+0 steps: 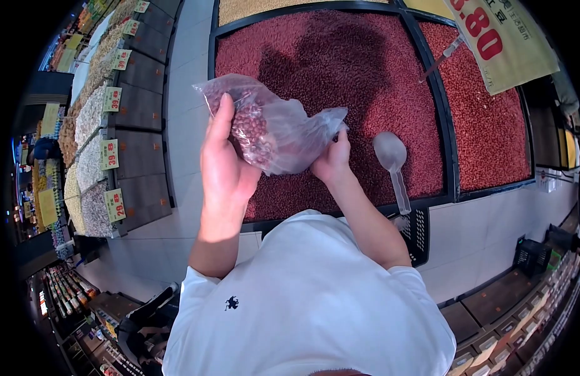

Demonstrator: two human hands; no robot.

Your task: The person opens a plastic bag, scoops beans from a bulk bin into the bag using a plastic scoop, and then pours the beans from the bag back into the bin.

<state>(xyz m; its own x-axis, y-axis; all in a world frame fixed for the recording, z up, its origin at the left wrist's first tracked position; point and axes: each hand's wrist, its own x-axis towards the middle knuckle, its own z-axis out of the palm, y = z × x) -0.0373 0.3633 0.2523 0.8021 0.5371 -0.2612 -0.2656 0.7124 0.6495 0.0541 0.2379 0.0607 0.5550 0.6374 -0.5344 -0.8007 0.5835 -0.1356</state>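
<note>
One clear plastic bag (296,139) of dark-red beans (249,127) is held above a black-framed bin (451,178), left side; left hand (226,160), half-closed, cups its bulging left end, presumably taking weight; right hand (332,158) pinches its right end, likely preventing spills.

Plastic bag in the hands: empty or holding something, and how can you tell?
Holding something: reddish beans show through the plastic bag beside the left hand.
</note>
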